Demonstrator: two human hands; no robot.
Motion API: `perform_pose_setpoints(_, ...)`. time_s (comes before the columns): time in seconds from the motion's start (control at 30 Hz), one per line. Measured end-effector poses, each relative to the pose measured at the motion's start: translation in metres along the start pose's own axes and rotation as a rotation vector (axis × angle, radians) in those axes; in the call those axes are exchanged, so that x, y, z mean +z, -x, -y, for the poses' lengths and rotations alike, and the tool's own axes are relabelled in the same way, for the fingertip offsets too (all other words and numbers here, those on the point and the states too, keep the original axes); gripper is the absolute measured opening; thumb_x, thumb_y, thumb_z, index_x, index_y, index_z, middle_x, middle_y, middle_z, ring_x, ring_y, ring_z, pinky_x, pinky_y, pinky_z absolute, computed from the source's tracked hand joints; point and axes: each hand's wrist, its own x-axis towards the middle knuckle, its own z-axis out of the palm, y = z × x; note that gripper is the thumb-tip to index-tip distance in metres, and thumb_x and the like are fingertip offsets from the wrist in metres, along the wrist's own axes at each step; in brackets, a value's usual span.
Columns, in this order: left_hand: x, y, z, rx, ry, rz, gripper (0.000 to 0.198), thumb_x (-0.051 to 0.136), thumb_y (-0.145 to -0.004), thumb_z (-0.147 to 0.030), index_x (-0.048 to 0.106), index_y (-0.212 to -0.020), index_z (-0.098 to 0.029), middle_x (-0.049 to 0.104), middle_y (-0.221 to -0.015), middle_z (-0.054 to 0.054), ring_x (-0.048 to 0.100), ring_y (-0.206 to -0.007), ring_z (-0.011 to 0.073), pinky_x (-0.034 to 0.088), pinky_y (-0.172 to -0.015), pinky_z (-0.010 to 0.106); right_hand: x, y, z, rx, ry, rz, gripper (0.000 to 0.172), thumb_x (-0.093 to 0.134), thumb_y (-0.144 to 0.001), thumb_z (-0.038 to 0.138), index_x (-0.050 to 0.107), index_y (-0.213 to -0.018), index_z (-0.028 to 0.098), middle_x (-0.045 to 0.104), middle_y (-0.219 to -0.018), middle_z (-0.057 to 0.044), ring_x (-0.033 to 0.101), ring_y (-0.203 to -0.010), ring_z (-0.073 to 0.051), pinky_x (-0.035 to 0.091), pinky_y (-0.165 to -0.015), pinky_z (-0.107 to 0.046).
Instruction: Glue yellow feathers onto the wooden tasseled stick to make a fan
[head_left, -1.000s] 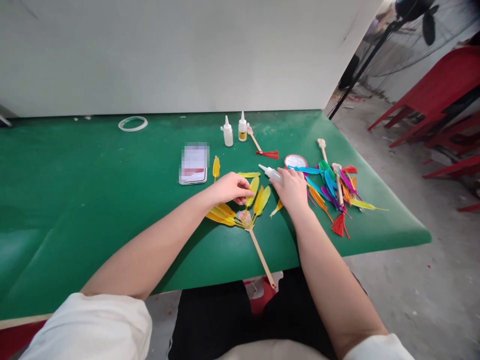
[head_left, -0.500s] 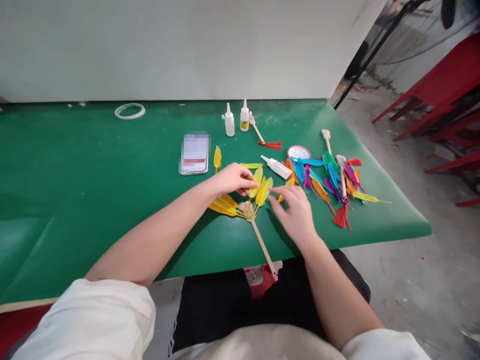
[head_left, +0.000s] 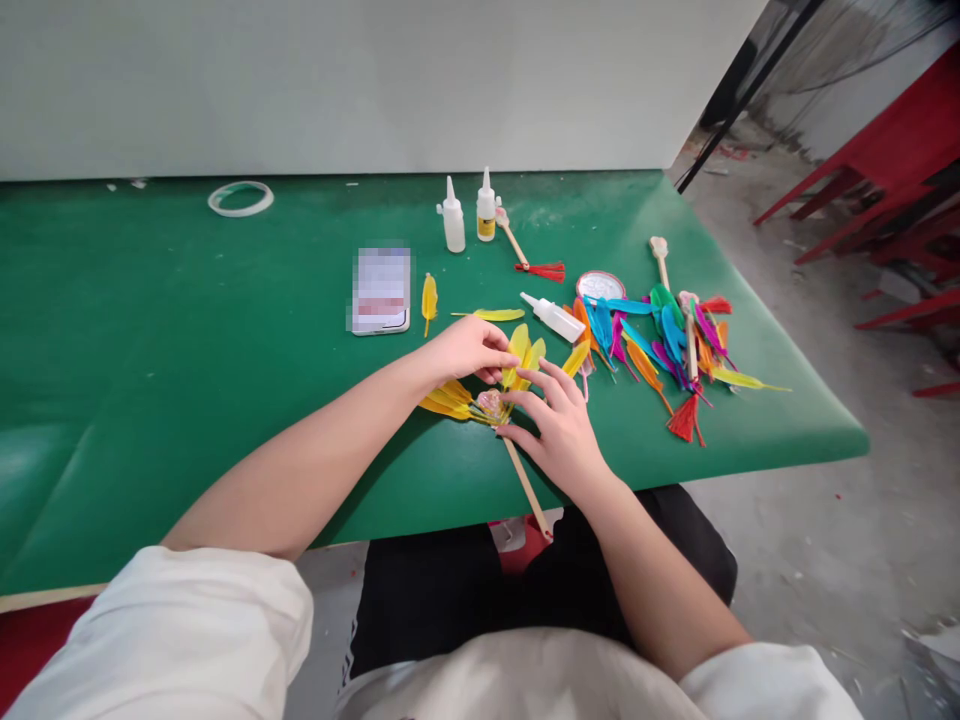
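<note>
A wooden stick (head_left: pixel 527 488) with a pinkish ornament (head_left: pixel 491 404) at its head lies at the table's front edge. Yellow feathers (head_left: pixel 447 399) fan out to the left of the ornament, and others stand above it. My left hand (head_left: pixel 477 350) pinches one upright yellow feather (head_left: pixel 517 343) between thumb and fingertips. Its lower end is hidden behind fingers. My right hand (head_left: pixel 556 425) rests over the right side of the ornament and feather bases, fingers spread, its fingertips touching them. Loose yellow feathers (head_left: pixel 429 298) lie beyond my hands.
On the green table (head_left: pixel 150 330) are a phone (head_left: pixel 382 290), two upright glue bottles (head_left: pixel 454 222), a tipped bottle (head_left: pixel 555 318), a white ring (head_left: pixel 240 199) and a round dish (head_left: pixel 601 286). Colourful feathers (head_left: pixel 670 335) and tasselled sticks lie at the right. Red chairs (head_left: pixel 892 150) stand beyond.
My right hand has moved left and down onto the ornament and feather bases. My left hand still pinches the feather. The view has shifted slightly.
</note>
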Motion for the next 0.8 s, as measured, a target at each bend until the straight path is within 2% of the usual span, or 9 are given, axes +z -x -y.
perform_pose_setpoints(0.4,0.0033,-0.0046,0.0037,-0.037,0.0,-0.013,0.008,0.065,-0.072,-0.016,0.059,-0.073,-0.011,0.058,-0.051,-0.002,0.058,-0.049,0.0094,0.051,-0.053,0.022,-0.0005,-0.0004,0.0018,0.003,0.013,0.015,0.023,0.055,-0.08,0.039,0.068,-0.095,0.027,0.056,-0.117,-0.008,0.035,-0.124,-0.029,0.036,-0.099,-0.048)
perform_pose_setpoints(0.47,0.0037,-0.0047,0.0033,-0.055,-0.001,-0.028,0.014,0.067,-0.071,-0.015,0.057,-0.081,-0.012,0.057,-0.051,-0.003,0.058,-0.048,0.0103,0.051,-0.052,0.023,-0.0008,-0.0007,0.0025,0.006,0.01,0.02,0.024,0.056,-0.08,0.039,0.068,-0.095,0.026,0.056,-0.117,-0.008,0.034,-0.125,-0.029,0.036,-0.1,-0.048)
perform_pose_setpoints(0.63,0.0027,-0.0015,0.0016,-0.057,0.007,-0.019,0.044,0.067,-0.072,-0.014,0.047,-0.112,-0.014,0.058,-0.054,-0.003,0.059,-0.049,0.0116,0.052,-0.052,0.025,-0.0003,-0.0006,0.0026,0.011,-0.001,0.016,0.024,0.056,-0.079,0.039,0.068,-0.096,0.027,0.056,-0.118,-0.008,0.032,-0.126,-0.03,0.037,-0.098,-0.05)
perform_pose_setpoints(0.8,0.0019,0.0,0.0019,-0.045,-0.016,-0.019,0.057,0.065,-0.072,-0.013,0.041,-0.124,-0.015,0.059,-0.057,-0.002,0.059,-0.051,0.0123,0.052,-0.052,0.024,0.0006,-0.0002,0.0017,0.009,-0.006,0.013,0.024,0.056,-0.079,0.039,0.068,-0.097,0.027,0.057,-0.117,-0.007,0.033,-0.126,-0.029,0.036,-0.1,-0.048)
